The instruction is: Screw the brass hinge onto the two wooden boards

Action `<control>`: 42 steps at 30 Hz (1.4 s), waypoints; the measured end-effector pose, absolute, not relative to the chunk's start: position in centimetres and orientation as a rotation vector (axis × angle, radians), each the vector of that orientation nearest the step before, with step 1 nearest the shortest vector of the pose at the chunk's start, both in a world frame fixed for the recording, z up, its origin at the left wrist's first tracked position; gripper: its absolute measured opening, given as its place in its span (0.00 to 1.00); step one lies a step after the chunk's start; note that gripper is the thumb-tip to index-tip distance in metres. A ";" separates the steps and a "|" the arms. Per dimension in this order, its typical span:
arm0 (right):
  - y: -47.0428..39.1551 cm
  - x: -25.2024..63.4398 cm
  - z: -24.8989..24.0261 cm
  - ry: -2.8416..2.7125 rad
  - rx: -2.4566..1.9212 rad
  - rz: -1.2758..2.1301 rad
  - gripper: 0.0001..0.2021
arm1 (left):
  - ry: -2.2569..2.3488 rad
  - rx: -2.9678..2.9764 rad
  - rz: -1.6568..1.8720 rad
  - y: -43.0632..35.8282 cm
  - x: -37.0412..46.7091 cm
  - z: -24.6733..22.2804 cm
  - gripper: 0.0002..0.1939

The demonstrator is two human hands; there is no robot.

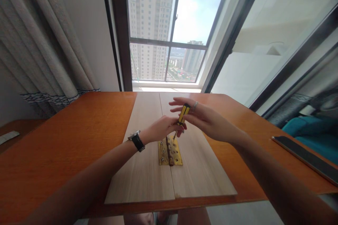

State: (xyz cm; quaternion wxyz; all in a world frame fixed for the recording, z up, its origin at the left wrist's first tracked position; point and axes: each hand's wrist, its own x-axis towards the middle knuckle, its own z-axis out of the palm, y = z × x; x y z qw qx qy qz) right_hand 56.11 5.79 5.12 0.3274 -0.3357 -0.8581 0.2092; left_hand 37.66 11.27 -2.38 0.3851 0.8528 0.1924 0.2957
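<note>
A screwdriver (184, 114) with a yellow-and-black handle stands tilted over a brass hinge (170, 152), its tip at an upper hole of the right leaf. My right hand (208, 117), with a ring on one finger, has the handle between thumb and fingers, the other fingers stretched out. Lower down, my left hand (166, 126) is closed around the bottom of the screwdriver, near the shaft; its fingers are partly hidden. The hinge lies across the seam of two pale wooden boards (142, 179). Screws show in the left leaf; open holes show lower in the right leaf.
The boards lie on an orange-brown wooden table (79, 140). A long dark flat object (303, 158) rests at the table's right edge, beside a teal item (311, 133). Grey curtains (50, 42) hang at left, and a window (171, 42) stands beyond the table.
</note>
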 end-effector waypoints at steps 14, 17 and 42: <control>6.1 55.8 4.0 -2.081 -1.073 0.110 0.15 | 0.305 1.886 0.848 10.9 39.2 -2.0 0.16; 5.7 57.1 4.6 -2.158 -0.974 0.525 0.17 | 0.248 2.010 0.751 11.2 39.1 -1.5 0.16; 6.1 54.7 3.6 -1.954 -1.224 -0.255 0.26 | 0.319 1.454 0.875 11.7 37.5 -1.7 0.31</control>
